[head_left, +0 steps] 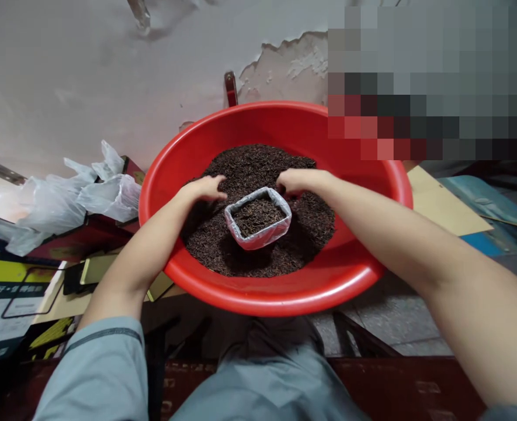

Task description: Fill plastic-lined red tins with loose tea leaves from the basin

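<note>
A large red plastic basin [284,292] holds a heap of dark loose tea leaves [249,164]. In the middle of the heap stands a small box lined with a clear plastic bag [258,235], partly filled with the same leaves. My left hand [205,188] rests on the heap just left of the box, fingers curled into the leaves. My right hand [297,180] lies at the box's far right corner, fingers bent down into the leaves. What the fingers grip is hidden.
Crumpled clear plastic bags [78,196] lie left of the basin over red and yellow printed boxes [8,280]. Flat cardboard [442,210] and a blue sheet [490,204] lie to the right. A peeling wall stands behind. My knees are under the basin.
</note>
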